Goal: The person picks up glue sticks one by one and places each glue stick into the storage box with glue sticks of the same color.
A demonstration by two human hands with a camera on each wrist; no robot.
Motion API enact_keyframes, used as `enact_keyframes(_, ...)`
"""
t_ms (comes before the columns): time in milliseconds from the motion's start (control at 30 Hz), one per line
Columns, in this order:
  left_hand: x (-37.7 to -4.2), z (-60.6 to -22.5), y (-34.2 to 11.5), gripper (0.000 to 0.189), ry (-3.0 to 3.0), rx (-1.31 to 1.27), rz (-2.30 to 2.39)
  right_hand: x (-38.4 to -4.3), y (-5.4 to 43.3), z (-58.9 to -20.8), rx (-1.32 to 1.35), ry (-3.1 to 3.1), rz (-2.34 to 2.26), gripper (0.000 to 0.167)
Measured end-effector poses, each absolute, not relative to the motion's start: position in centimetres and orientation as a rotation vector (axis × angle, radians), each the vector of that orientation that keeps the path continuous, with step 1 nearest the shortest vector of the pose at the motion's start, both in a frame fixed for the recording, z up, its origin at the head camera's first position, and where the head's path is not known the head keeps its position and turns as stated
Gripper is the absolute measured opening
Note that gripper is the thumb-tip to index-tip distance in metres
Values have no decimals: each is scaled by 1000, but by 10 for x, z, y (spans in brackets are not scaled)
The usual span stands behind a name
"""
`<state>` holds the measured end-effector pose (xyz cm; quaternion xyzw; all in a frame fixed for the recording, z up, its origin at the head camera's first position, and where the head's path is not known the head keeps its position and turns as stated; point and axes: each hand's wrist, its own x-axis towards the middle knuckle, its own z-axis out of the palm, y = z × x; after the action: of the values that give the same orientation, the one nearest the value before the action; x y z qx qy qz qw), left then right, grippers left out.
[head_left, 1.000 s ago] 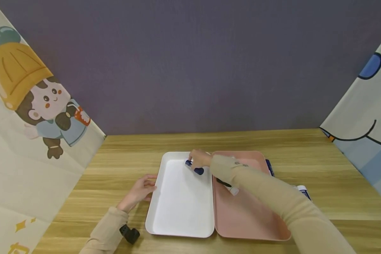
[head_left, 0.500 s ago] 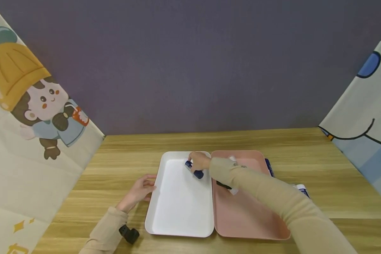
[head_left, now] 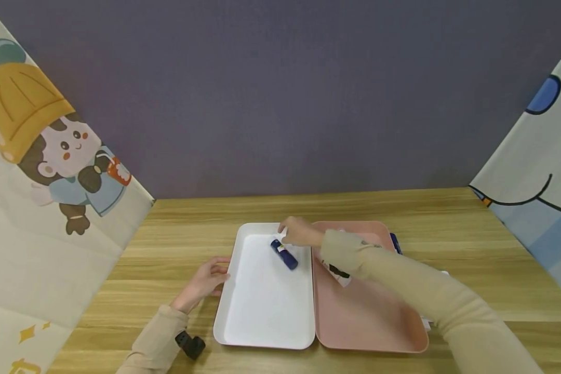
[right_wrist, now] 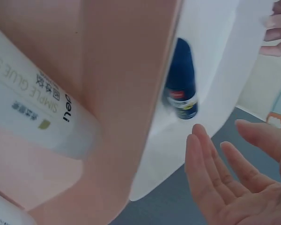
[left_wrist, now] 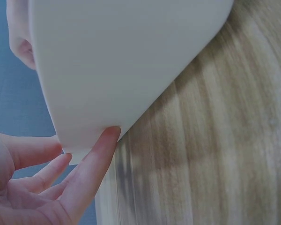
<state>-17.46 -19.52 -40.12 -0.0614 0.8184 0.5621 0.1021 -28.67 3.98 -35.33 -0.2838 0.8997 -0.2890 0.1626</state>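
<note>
A dark blue glue stick lies at a slant in the upper right part of the white tray. Just above it is my right hand, holding nothing; in the right wrist view its fingers are extended and apart from the blue glue stick. My left hand touches the outer left side of the white tray, with straight fingertips against its wall in the left wrist view. A white glue stick with printed lettering lies in the pink tray, partly hidden by my right forearm in the head view.
The pink tray stands directly right of the white one. Beyond its right side lies a dark blue object, and a small white object shows near its lower right corner. A grey panel rises behind the wooden table.
My right hand has let go of the blue glue stick and drawn slightly up and right. The glue stick stays in the white tray. My left hand has not moved.
</note>
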Motion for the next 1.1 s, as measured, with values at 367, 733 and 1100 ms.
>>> enact_keyframes(367,-171,-401,-199,39,2421,-166,1634,-266,59,-344,-907,2551,-904,26)
enact_keyframes(733,-171,-405,-203,38,2432,-175,1629,-249,88,-338,-934,2622,-952,26)
enact_keyframes(1100,-176,-405,-195,39,2444,-201,1622,-251,130,-340,-950,2601,-1017,28)
